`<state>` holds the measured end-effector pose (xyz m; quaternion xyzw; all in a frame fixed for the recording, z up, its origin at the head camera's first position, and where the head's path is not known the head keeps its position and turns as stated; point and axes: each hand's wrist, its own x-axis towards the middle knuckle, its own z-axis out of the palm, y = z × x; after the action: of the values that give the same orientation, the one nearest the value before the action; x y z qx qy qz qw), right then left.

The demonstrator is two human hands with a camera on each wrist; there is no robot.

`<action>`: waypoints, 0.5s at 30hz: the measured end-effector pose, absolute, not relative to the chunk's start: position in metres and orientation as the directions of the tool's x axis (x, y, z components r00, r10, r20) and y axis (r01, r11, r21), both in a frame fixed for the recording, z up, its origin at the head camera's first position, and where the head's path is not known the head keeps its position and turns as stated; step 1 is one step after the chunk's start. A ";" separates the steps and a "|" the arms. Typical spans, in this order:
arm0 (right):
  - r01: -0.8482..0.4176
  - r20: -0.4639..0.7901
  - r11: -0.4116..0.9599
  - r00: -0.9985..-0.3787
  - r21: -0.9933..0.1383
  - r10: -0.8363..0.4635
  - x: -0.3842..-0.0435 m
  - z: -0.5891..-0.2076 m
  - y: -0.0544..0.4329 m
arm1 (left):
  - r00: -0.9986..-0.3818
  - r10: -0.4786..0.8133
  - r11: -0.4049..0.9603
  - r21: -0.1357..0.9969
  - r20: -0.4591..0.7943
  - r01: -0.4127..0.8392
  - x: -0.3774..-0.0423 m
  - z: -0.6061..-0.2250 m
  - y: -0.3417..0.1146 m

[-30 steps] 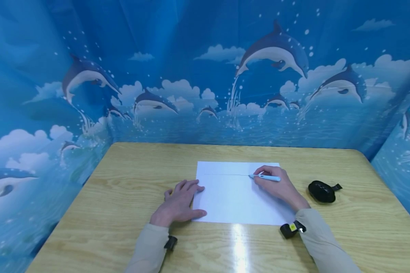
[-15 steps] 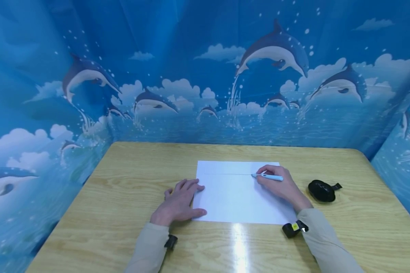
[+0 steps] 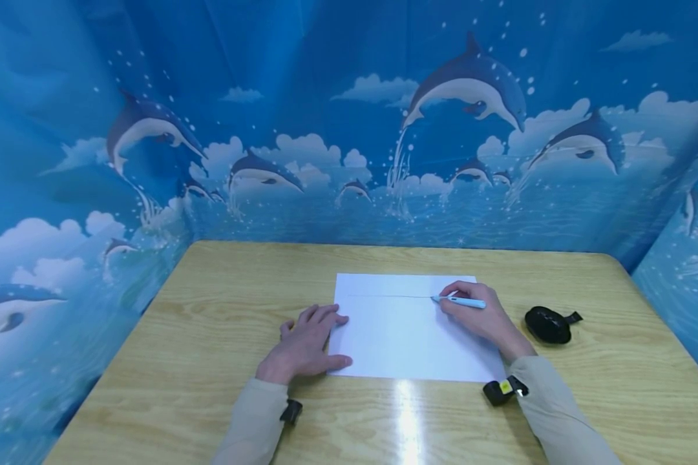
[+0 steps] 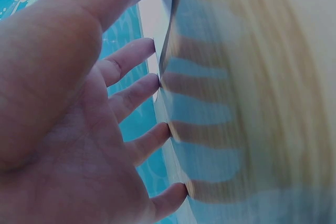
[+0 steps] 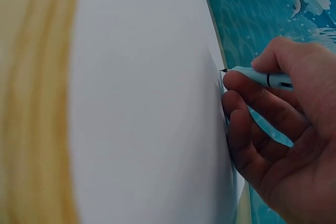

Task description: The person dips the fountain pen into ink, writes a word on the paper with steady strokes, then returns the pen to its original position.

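Observation:
A white sheet of paper (image 3: 395,336) lies on the wooden table, with a thin line (image 3: 390,296) running across its upper part. My right hand (image 3: 477,316) pinches a light blue pen (image 3: 468,302), its tip at the right end of that line. The right wrist view shows the pen (image 5: 262,77) between thumb and index finger, its dark point right at the paper (image 5: 147,98). My left hand (image 3: 305,345) rests with spread fingers over the sheet's left edge. In the left wrist view, the fingertips (image 4: 149,81) touch down along the paper's edge and the table.
A black oval object (image 3: 548,325) with a short tab sits on the table (image 3: 238,290) right of the paper. Black wrist cameras are strapped at both sleeves. A blue dolphin-print curtain (image 3: 326,129) hangs behind and beside the table.
My right hand has slid a little to the right with the pen, and the line on the paper has grown longer behind the tip. My left hand has stayed in place.

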<state>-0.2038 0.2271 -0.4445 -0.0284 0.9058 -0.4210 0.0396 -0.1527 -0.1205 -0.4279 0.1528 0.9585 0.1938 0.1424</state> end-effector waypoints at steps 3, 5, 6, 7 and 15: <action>-0.021 -0.043 0.647 -0.996 -0.762 -0.082 -0.203 -0.445 0.229 | -0.913 0.349 0.878 0.414 -0.212 0.239 -0.153 -0.428 -0.120; -0.029 -0.034 0.654 -0.996 -0.756 -0.083 -0.203 -0.446 0.231 | -0.913 0.348 0.880 0.411 -0.212 0.239 -0.153 -0.429 -0.120; -0.032 -0.030 0.657 -0.996 -0.753 -0.084 -0.203 -0.446 0.232 | -0.913 0.349 0.879 0.412 -0.211 0.240 -0.153 -0.429 -0.121; -0.035 -0.026 0.659 -0.996 -0.752 -0.083 -0.202 -0.446 0.233 | -0.913 0.349 0.879 0.411 -0.211 0.242 -0.154 -0.429 -0.121; -0.030 -0.024 0.677 -0.997 -0.735 -0.071 -0.202 -0.445 0.236 | -0.910 0.355 0.878 0.410 -0.214 0.246 -0.153 -0.429 -0.121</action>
<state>-0.2018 0.2356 -0.4453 -0.0276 0.9154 -0.4008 0.0254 -0.1530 -0.1206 -0.4287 0.1566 0.9585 0.1905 0.1428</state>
